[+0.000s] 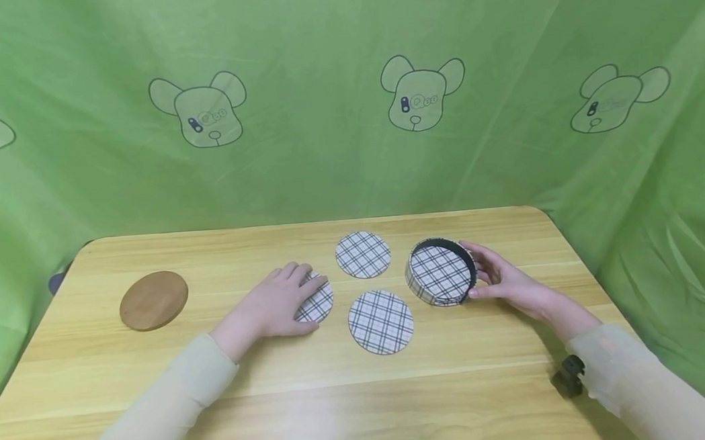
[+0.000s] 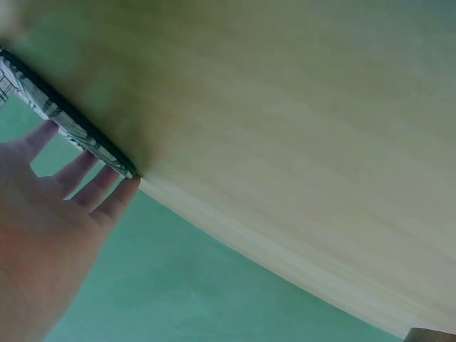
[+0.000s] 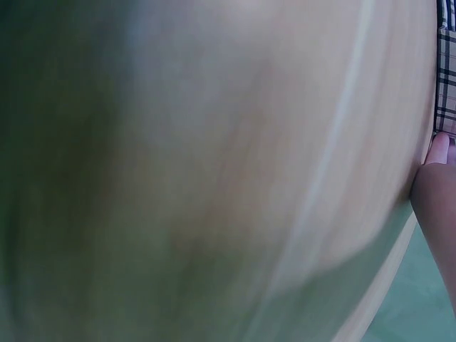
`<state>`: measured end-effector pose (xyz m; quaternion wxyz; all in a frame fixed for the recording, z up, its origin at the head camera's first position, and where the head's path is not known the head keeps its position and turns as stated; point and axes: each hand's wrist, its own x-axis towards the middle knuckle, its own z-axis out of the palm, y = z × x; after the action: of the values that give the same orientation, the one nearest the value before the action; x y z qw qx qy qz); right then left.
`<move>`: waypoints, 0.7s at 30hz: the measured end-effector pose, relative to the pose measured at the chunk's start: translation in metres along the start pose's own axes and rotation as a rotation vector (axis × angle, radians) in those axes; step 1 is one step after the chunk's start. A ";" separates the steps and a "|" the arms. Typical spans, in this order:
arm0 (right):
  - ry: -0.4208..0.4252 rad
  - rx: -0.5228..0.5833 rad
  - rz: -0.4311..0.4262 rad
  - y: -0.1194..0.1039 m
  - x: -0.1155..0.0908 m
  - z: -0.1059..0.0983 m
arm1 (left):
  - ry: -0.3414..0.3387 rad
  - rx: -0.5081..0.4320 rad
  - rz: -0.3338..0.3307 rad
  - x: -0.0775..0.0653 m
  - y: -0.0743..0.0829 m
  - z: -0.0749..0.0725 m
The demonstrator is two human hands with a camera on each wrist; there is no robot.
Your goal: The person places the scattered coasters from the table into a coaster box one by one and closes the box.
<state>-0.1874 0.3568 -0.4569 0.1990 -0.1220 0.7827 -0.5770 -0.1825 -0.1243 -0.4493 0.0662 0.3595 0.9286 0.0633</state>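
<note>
My left hand [image 1: 277, 304] spans a round plaid coaster [image 1: 318, 305], gripping it with thumb at the near side and fingers across the far side. In the left wrist view, fingertips touch the rim of that dark-edged coaster [image 2: 71, 117]. On the right, a round plaid holder [image 1: 416, 285] with a dark inner wall has a plaid coaster [image 1: 442, 272] lying in it. My right hand [image 1: 511, 290] holds the holder's right side, thumb in front and fingers behind. Part of the holder [image 3: 447, 85] shows at the right wrist view's edge.
Two more plaid coasters, a far one [image 1: 363, 254] and a near one [image 1: 381, 322], lie flat between my hands. A brown round disc [image 1: 154, 301] lies at the left of the wooden table [image 1: 267, 407]. Green cloth [image 1: 325, 174] hangs behind.
</note>
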 end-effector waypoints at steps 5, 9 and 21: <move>0.002 0.001 -0.001 0.000 0.000 0.000 | 0.021 0.000 0.010 0.001 0.000 0.000; 0.001 -0.003 0.002 0.000 0.000 0.000 | 0.024 0.009 0.011 0.002 0.000 -0.001; 0.004 -0.002 0.004 0.001 0.001 -0.001 | 0.033 0.003 0.020 0.008 0.004 -0.002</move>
<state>-0.1887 0.3572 -0.4580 0.1985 -0.1197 0.7839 -0.5760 -0.1862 -0.1163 -0.4478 0.0498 0.3677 0.9261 0.0685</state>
